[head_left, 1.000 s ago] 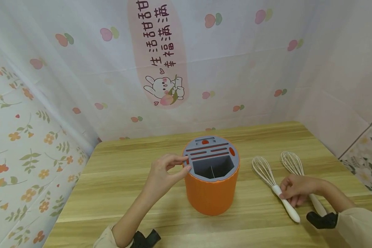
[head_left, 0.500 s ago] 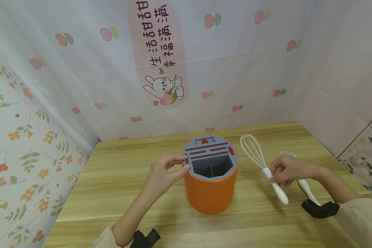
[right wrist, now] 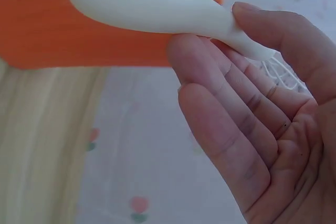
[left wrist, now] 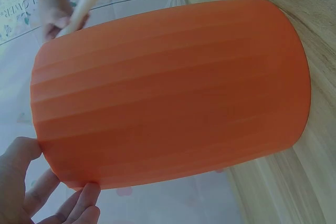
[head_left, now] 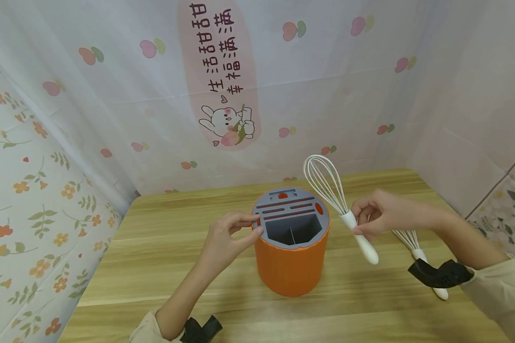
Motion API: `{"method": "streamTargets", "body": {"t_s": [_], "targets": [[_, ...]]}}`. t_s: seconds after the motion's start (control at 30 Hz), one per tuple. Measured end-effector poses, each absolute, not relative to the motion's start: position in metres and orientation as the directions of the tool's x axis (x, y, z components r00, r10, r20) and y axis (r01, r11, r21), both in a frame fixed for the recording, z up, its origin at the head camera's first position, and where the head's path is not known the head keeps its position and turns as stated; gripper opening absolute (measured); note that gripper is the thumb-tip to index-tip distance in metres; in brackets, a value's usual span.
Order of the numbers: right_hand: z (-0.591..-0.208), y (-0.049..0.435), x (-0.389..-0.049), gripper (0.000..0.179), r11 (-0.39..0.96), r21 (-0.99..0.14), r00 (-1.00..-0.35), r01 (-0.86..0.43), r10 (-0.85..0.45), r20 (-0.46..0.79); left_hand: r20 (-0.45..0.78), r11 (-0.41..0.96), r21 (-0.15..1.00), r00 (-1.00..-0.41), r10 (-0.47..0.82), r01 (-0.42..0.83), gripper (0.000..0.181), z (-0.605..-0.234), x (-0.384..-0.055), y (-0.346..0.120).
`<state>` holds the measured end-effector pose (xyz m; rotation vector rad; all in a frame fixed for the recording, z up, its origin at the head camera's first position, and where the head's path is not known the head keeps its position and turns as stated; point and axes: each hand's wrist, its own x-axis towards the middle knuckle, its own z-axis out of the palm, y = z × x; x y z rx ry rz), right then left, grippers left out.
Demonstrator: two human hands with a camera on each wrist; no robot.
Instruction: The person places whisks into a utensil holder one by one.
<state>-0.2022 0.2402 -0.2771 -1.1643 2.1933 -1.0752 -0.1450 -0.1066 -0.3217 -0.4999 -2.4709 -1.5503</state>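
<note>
White and smooth, the handle of the balloon whisk (head_left: 349,220) swells toward its rounded butt, and thin white wires loop from its narrower end. It hangs tilted above the wooden table (head_left: 189,262), loops up, just right of the orange utensil holder (head_left: 291,274), pinched between the right hand's (head_left: 382,214) thumb and fingertips. The left hand (head_left: 228,236) grips the holder's rim, thumb and forefinger set a little apart. The holder stands upright, its grey top (head_left: 325,225) cut with slots and a divided well.

A second whisk (head_left: 419,256) lies on the table, partly hidden behind the right arm and a black wrist mount (head_left: 441,275). The holder blocks the held whisk's loops from the left wrist camera, but its faceted wall shows clearly there. The right wrist view shows the handle's butt up close; the head view alone shows the slots.
</note>
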Motion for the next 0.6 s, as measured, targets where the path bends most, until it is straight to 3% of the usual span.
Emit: {"method": "streamTargets", "body": {"t_s": [0.37, 0.6], "targets": [[-0.221, 0.183, -0.200, 0.006, 0.325, -0.717, -0.480, -0.617, -0.877, 0.015, 0.336, 0.379, 0.842, -0.923, 0.189, 0.384, 0.021, -0.323, -0.146, -0.109], [-0.207, 0.144, -0.203, 0.008, 0.374, -0.650, -0.479, -0.662, -0.877, -0.016, 0.344, 0.379, 0.837, -0.918, 0.196, 0.395, 0.020, -0.323, -0.147, -0.108]]}}
